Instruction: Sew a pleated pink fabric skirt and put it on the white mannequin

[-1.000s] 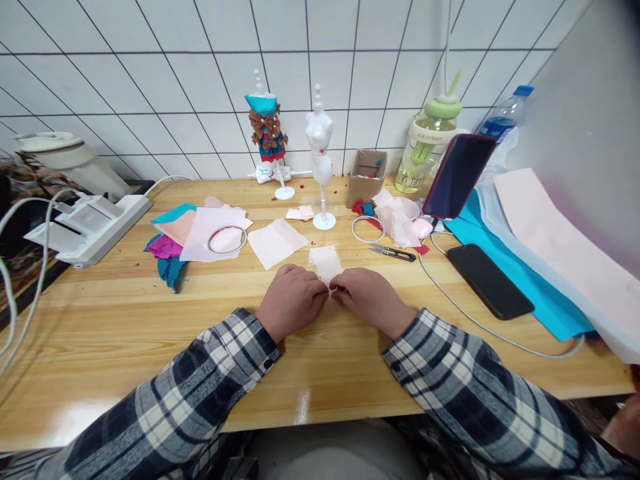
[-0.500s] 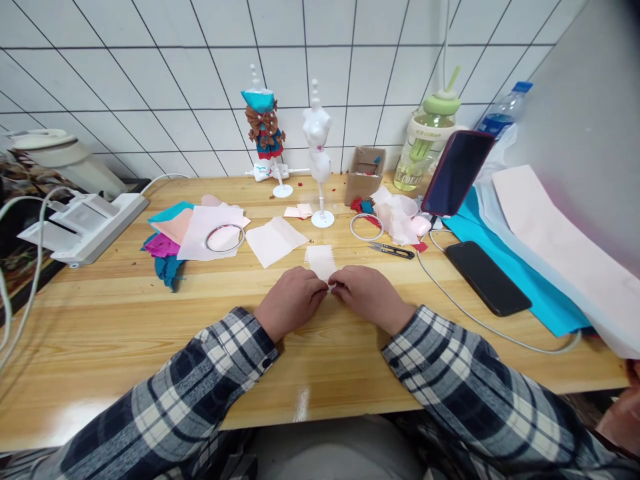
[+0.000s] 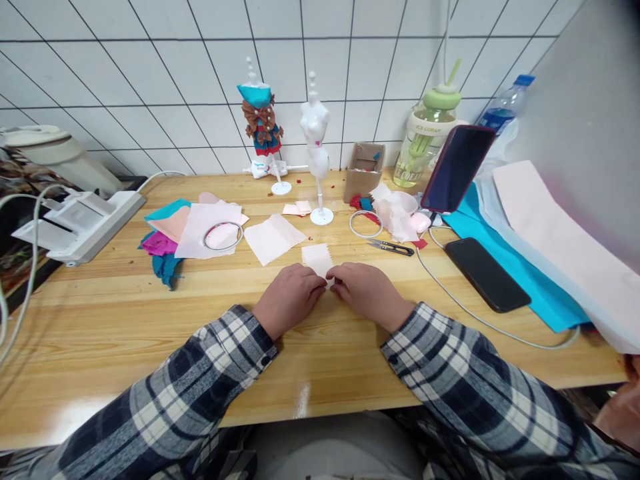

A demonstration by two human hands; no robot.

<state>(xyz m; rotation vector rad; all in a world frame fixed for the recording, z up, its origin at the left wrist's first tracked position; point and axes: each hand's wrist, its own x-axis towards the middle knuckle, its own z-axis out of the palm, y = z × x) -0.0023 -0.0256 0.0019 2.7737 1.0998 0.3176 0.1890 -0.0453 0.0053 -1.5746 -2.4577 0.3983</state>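
Note:
A small pale pink piece of crepe paper (image 3: 317,257) with a zigzag right edge lies on the table, its near end between my hands. My left hand (image 3: 291,299) pinches that near end from the left, thumb and fingertips together. From the right, my right hand (image 3: 370,293) pinches the same end, its fingertips almost touching the left ones. The fingers hide the part being held. Just beyond lies a larger pale pink square sheet (image 3: 275,239). A bare white mini mannequin (image 3: 315,127) stands upright behind the paper on a round base.
Thread snips (image 3: 393,248) and a white ring (image 3: 365,225) lie to the right, before a small cardboard box (image 3: 365,172). A dressed mannequin (image 3: 263,120) stands behind. Coloured paper (image 3: 167,227) is piled left. A phone (image 3: 487,275), cable and bottle (image 3: 425,147) occupy the right.
The camera view has shifted slightly. Both hands keep their pinch on the paper's near end, and the paper's far end has tilted a little to the left.

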